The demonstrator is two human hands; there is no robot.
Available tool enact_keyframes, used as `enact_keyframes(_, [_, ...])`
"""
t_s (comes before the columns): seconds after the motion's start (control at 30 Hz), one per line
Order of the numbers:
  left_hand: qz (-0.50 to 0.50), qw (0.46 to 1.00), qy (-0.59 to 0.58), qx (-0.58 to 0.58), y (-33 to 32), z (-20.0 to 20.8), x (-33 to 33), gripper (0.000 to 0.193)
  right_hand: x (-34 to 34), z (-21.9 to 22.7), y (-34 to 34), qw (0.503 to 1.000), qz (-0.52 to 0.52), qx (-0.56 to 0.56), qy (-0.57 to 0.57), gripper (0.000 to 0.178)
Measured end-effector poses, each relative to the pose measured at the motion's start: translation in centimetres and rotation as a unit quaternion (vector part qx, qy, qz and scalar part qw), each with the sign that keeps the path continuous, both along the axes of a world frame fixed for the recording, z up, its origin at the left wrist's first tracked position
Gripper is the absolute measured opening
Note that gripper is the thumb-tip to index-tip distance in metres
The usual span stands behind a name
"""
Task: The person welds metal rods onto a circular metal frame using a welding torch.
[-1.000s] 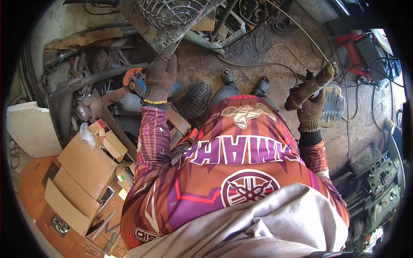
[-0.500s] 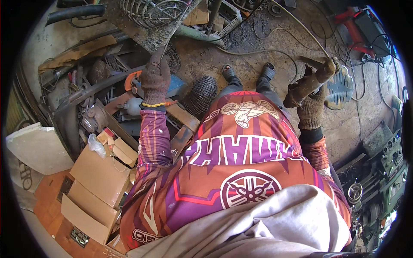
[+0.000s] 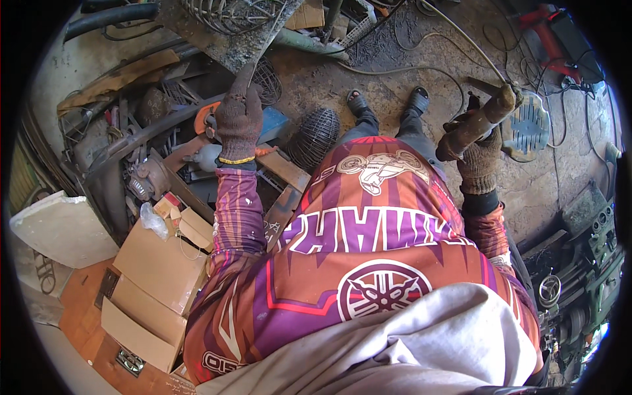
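Observation:
My left hand point(image 3: 238, 125), in a brown knit glove, is closed around a thin metal rod point(image 3: 268, 45) that rises past the edge of a dark metal plate point(image 3: 230, 49). My right hand point(image 3: 479, 155), gloved alike, grips a worn brown welding electrode holder point(image 3: 477, 124) with a lever on its upper side. From its jaw a long thin rod point(image 3: 464, 38) bends up to the top of the picture; its far end is out of view. A round wire cage point(image 3: 227, 14) sits on the plate.
A wire-ribbed cage point(image 3: 315, 138) stands on the floor by my feet. Scrap metal and an open cardboard box point(image 3: 158, 263) are on the left. A red and black machine point(image 3: 559, 46), loose cables, a slotted plate point(image 3: 526, 126) and a green machine tool point(image 3: 582, 263) are on the right.
The view has shifted a little. Both hands keep their grips and have barely moved.

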State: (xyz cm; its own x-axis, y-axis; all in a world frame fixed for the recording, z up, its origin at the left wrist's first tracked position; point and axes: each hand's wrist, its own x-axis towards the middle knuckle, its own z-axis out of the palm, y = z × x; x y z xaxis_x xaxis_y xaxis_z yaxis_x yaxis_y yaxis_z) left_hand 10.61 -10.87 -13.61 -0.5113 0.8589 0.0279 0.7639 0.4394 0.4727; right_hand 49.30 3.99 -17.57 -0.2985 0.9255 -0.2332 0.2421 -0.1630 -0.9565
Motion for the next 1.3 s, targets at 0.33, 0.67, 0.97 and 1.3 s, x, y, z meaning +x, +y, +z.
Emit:
enact_keyframes(0.33, [0.018, 0.999, -0.027, -0.024, -0.5, -0.3, -0.4, 0.042, -0.4, 0.0, -0.7, 0.999, 0.018, -0.014, -0.037, 0.038])
enact_keyframes(0.67, [0.018, 0.999, -0.019, -0.021, -0.1, -0.4, 0.1, 0.042, 0.0, -1.6, -1.5, 0.994, 0.089, -0.067, -0.019, 0.047])
enact_keyframes(0.97, [0.007, 1.000, -0.012, -0.012, -0.4, -0.8, 0.0, 0.042, -1.4, -1.7, -1.3, 0.993, 0.087, -0.073, -0.011, 0.052])
enact_keyframes(1.3, [0.003, 1.000, -0.016, -0.015, -0.1, -0.5, 0.4, 0.042, -1.7, -1.8, -1.3, 0.993, 0.070, -0.087, 0.026, 0.053])
